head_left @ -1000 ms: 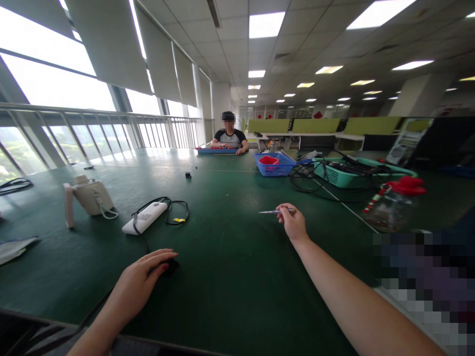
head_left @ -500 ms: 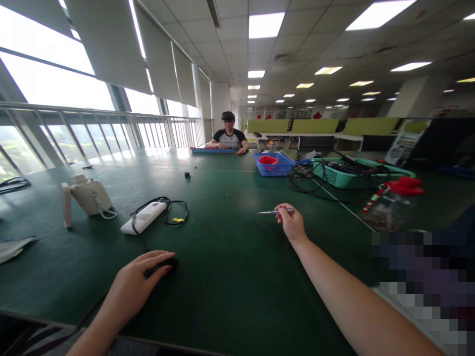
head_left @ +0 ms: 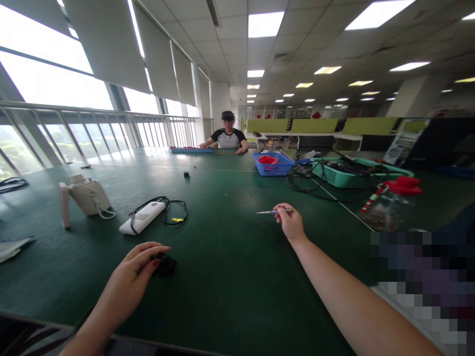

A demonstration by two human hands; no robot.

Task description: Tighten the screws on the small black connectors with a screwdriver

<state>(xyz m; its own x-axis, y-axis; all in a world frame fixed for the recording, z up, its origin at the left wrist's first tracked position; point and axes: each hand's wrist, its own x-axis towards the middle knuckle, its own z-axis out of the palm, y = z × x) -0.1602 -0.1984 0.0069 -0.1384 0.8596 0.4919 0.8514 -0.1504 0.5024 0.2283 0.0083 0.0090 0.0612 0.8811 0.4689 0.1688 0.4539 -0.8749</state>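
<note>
My left hand is low over the green table, its fingers and thumb curled around the left side of a small black object. What kind of object it is stays too dark to make out. My right hand is closed in a pen-like grip on a slim silver pen-shaped tool, whose pointed end faces left above the table. Beyond my left hand lies a white power bank with a black cable that has a yellow tag.
A beige flask stands at left. To the right are a blue basket, a green basket of cables and a glass jar with a red lid. Across the table a person sits by a long blue tray.
My left hand has shifted slightly left and up, baring more of the black object. My right hand stays nearly still. Across the table, the blue tray has slid left with the person's arm.
</note>
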